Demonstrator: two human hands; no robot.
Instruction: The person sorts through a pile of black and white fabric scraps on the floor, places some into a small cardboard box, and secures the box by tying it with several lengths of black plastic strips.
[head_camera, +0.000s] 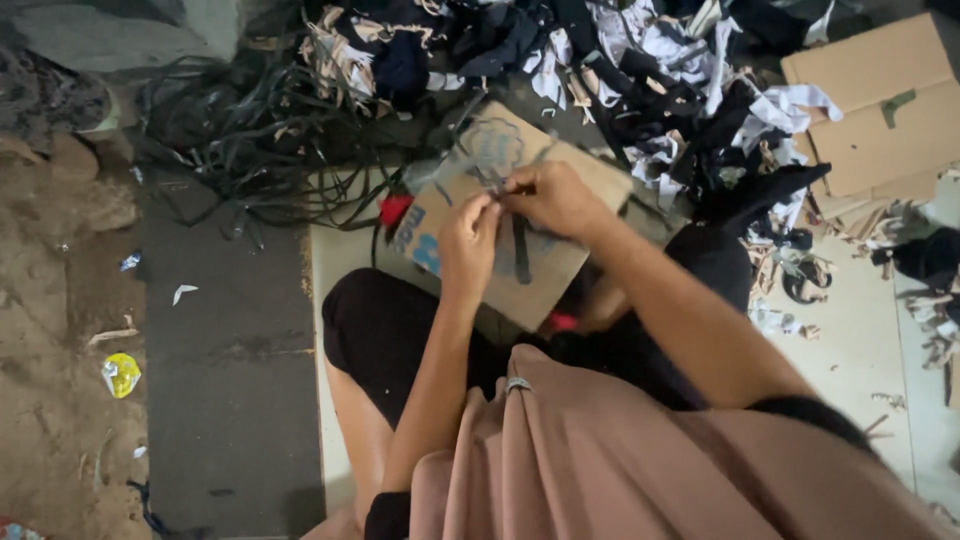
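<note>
My left hand (468, 240) and my right hand (553, 197) meet above a flat piece of brown cardboard (545, 275) that lies across my lap. Both hands pinch a narrow black strap (521, 250), which hangs down from my fingers over the cardboard. The fingertips of the two hands touch at the strap's top end. A red object (394, 209) shows at the cardboard's left edge, and another red bit (562, 321) peeks out below it. I sit with my knees bent, in a pinkish garment.
A tangle of black straps (245, 135) lies at the upper left. A heap of black, white and tan fabric scraps (640, 70) fills the top. Cardboard boxes (880, 110) stand at the upper right. A yellow wrapper (121, 373) lies on the dirt at the left.
</note>
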